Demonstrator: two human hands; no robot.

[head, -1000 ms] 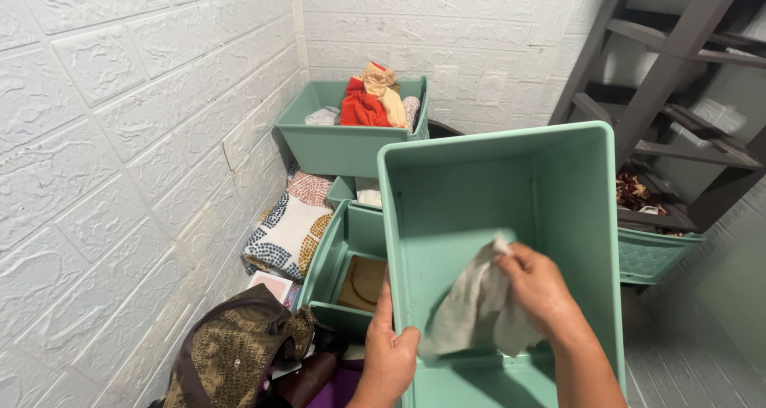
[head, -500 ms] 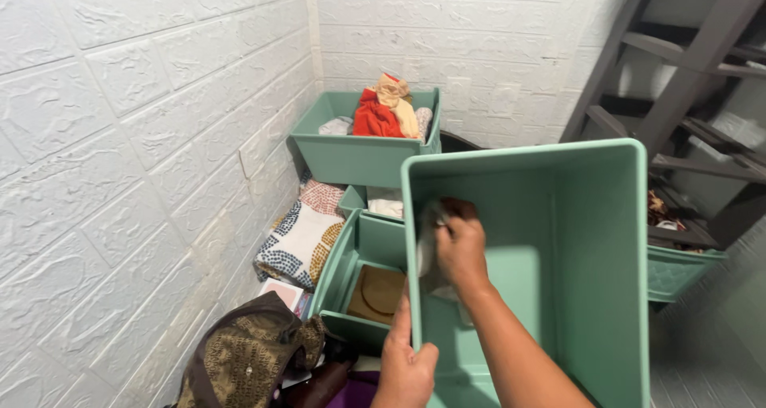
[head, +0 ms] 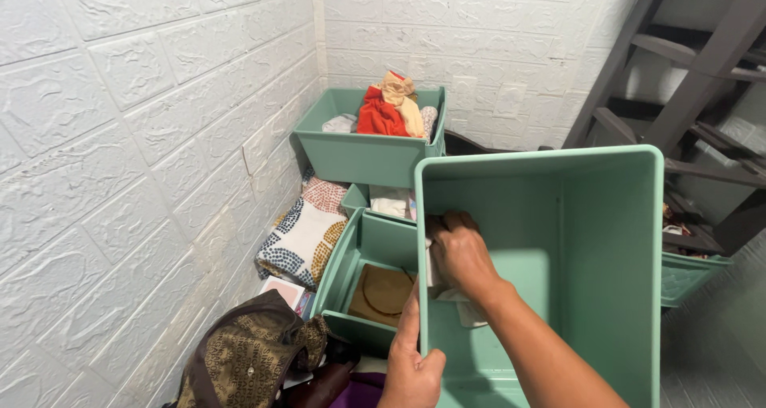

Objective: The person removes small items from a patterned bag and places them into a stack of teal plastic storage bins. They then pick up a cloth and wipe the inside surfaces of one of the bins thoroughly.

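A large green plastic bin (head: 590, 240) is tipped up near the camera at the right, its open side facing the viewer. The left hand (head: 411, 368) is closed around the near part of the bin's left wall, thumb on the outer face and fingers wrapped over the edge. The right hand (head: 459, 252) reaches inside the bin and presses a pale cloth (head: 459, 300) against the inner left wall, fingers curled down over it; only bits of the cloth show beneath the palm and wrist. To the left of the bin, on the floor, lies an open green drawer frame (head: 355, 272) with a brown round piece (head: 384, 291) inside. Farther off against the white brick-pattern wall (head: 120, 137) stands another green bin (head: 363, 149) holding red and tan clothes (head: 387, 109). A patterned fabric (head: 299, 236) lies by the left wall, and a brown patterned bag (head: 243, 356) sits at the near left.
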